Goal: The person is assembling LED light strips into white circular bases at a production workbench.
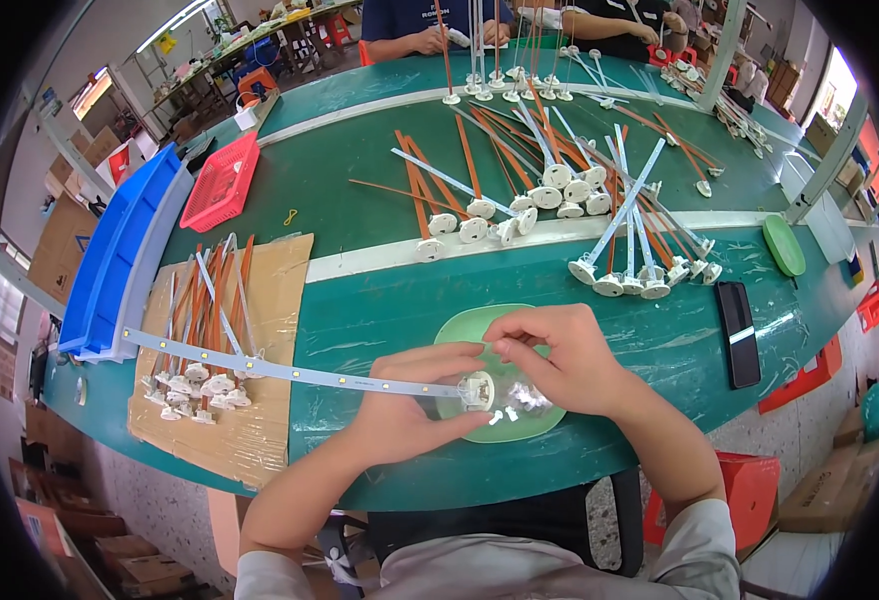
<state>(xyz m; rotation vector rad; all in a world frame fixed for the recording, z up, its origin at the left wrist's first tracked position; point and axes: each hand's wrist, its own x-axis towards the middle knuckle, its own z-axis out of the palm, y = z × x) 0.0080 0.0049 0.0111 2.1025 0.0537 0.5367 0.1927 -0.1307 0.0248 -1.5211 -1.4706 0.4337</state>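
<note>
My left hand [400, 405] is closed around the white round end cap [477, 391] of an LED strip [290, 372]. The strip is pale, dotted with small yellow LEDs, and reaches out to the left over the cardboard. Just right of the cap, my right hand [555, 355] has thumb and forefinger pinched together; whatever is between them is too small to make out. Beneath both hands lies a light green dish [460, 325], with small white pieces [530, 396] in it.
Strips with white caps lie in a pile [205, 385] on a cardboard sheet [265, 440] at left, and in more bunches [550, 185] farther back. A blue bin [125, 250], red basket [222, 185], phone [738, 335] and green tray [783, 246] surround them. Two people work across the table.
</note>
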